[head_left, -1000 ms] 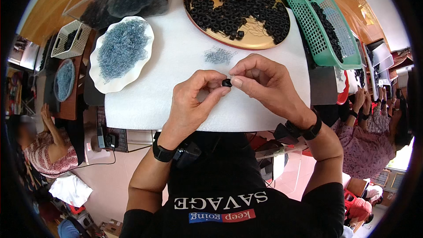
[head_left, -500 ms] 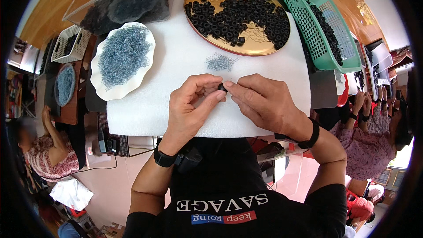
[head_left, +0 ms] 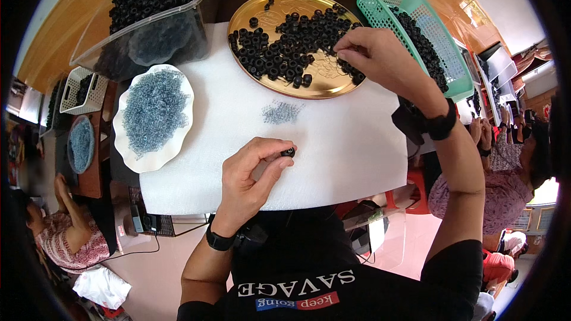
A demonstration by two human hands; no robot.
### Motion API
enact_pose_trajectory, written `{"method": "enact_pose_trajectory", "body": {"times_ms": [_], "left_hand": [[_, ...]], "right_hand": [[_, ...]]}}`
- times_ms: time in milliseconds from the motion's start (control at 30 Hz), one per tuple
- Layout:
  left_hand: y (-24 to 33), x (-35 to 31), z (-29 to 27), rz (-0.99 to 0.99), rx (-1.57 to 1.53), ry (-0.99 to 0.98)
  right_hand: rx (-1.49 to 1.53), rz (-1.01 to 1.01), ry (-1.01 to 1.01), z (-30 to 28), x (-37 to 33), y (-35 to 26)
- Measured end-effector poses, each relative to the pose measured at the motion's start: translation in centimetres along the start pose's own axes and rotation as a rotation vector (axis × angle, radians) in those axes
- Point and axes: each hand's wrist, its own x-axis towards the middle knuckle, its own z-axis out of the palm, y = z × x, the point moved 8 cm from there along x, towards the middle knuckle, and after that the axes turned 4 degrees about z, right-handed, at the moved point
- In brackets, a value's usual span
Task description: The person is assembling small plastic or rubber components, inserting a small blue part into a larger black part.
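Note:
My left hand point(head_left: 253, 172) pinches a small black ring-shaped part point(head_left: 288, 152) between thumb and fingertips, low over the white foam sheet point(head_left: 333, 160). At the right side of the round gold tray point(head_left: 253, 10), my right hand point(head_left: 380, 59) hovers with thumb and forefinger close together. Whatever those fingertips may hold is too small to make out. Many similar black parts point(head_left: 279, 53) lie loose in the tray. A little heap of tiny clear bluish pieces point(head_left: 281, 112) rests on the foam between the tray and my left hand.
On the left, a white scalloped plate point(head_left: 189, 107) bears many clear bluish pieces. Behind it stands a clear plastic box point(head_left: 201, 38) full of black parts. A green perforated basket point(head_left: 380, 6) with more black parts borders the right. Other people sit at both sides.
My right hand has left the black part and moved up and right to the tray. My left hand keeps the part in its fingers. The view has shifted slightly.

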Motion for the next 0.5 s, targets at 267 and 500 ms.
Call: {"method": "enact_pose_trajectory", "body": {"times_ms": [267,500], "left_hand": [[0.0,0.0,-0.2,-0.015,0.024,-0.003],[0.0,0.0,-0.3,-0.009,0.04,-0.004]], "right_hand": [[0.048,0.001,-0.019,6.1,2.3,1.2],[-0.057,0.022,-0.024,6.7,2.1,1.6]]}}
